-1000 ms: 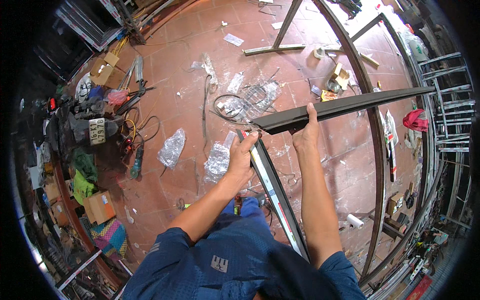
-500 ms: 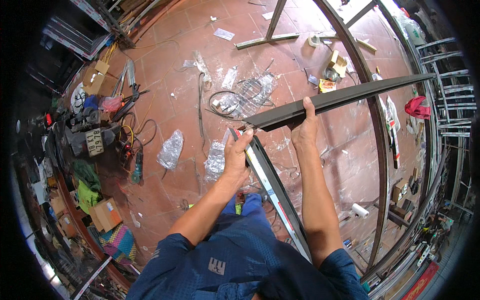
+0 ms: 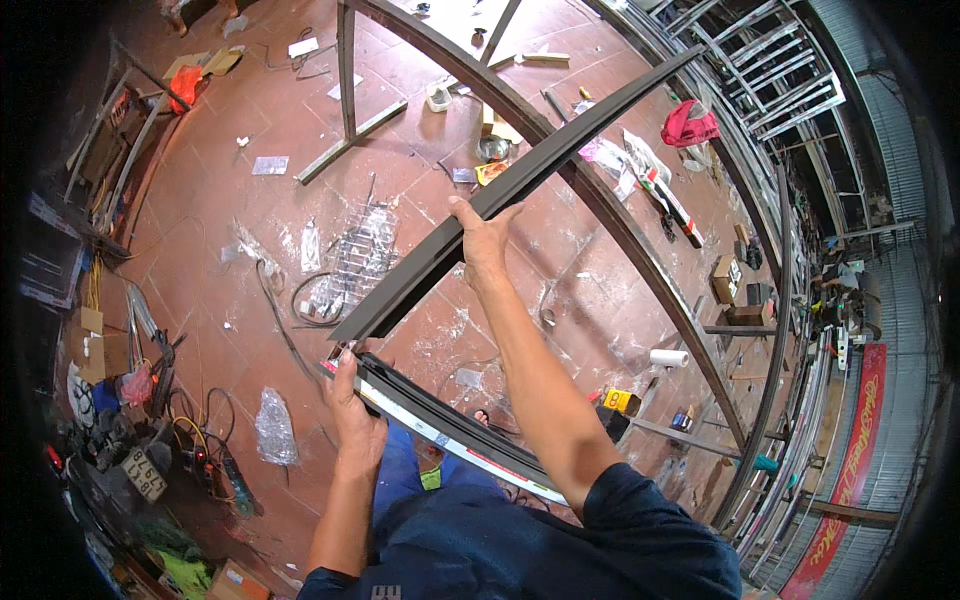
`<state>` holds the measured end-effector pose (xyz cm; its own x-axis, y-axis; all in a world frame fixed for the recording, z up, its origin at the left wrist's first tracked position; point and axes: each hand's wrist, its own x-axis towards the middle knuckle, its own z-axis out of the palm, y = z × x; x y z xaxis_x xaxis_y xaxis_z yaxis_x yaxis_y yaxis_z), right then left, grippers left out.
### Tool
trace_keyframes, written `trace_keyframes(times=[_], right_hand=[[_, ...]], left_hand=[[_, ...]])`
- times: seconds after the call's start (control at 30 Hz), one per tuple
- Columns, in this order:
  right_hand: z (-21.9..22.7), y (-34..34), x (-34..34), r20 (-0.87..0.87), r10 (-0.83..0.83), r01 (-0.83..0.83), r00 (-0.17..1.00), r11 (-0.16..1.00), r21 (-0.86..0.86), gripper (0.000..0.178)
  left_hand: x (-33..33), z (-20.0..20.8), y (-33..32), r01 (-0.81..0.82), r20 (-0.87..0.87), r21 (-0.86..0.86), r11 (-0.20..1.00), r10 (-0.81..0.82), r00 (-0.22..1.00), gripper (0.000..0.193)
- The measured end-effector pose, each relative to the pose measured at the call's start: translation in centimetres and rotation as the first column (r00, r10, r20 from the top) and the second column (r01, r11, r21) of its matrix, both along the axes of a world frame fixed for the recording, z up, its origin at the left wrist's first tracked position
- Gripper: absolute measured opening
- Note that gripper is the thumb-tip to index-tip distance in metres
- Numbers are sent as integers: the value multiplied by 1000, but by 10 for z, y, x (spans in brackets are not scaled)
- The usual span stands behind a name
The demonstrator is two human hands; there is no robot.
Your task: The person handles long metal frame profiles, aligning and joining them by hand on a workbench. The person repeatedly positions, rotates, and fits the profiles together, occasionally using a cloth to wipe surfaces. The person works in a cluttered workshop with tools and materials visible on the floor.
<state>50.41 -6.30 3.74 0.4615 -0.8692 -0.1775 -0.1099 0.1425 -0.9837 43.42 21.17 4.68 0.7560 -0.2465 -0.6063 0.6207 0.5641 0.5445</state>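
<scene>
head view: the left hand (image 3: 355,410) is closed on the near end of the lower bar (image 3: 450,415), thumb at the tip; its other fingers are partly hidden. the right hand (image 3: 485,245) grips the upper bar (image 3: 535,170) from beneath, at 2 o'clock from the left.

the upper bar's long axis runs 8 to 2 o'clock, the lower bar's 10 to 4. their ends come together just past the left thumb, at its 12 o'clock; the left hand is nearer this corner. whether the ends touch cannot be told.

beneath is a littered tiled floor (image 3: 200,295). a frame (image 3: 625,222) crosses behind the upper bar. a plastic bag (image 3: 275,428) lies at 8 o'clock from the corner, a white roll (image 3: 668,357) at 3.
</scene>
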Motion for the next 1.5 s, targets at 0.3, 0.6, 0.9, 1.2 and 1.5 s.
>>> trace_keyframes(times=[0.3,0.6,0.9,1.2,1.5], right_hand=[[-17,-25,36,-158,38,-67,987,980,-187,129],[-13,-24,49,50,1,-5,999,997,74,137],[-34,-17,67,275,-204,130,939,955,267,45],[-29,-15,65,327,-204,97,923,944,315,43],[-33,-18,68,213,-257,181,943,930,321,48]], left_hand=[[21,-9,-3,34,-6,-17,999,-34,999,33],[31,4,-19,96,54,0,995,-96,994,38],[29,-6,-19,89,92,32,995,-92,991,44],[25,-18,-7,102,93,-217,971,-84,992,89],[11,-28,-20,81,-32,-156,984,-87,996,87]])
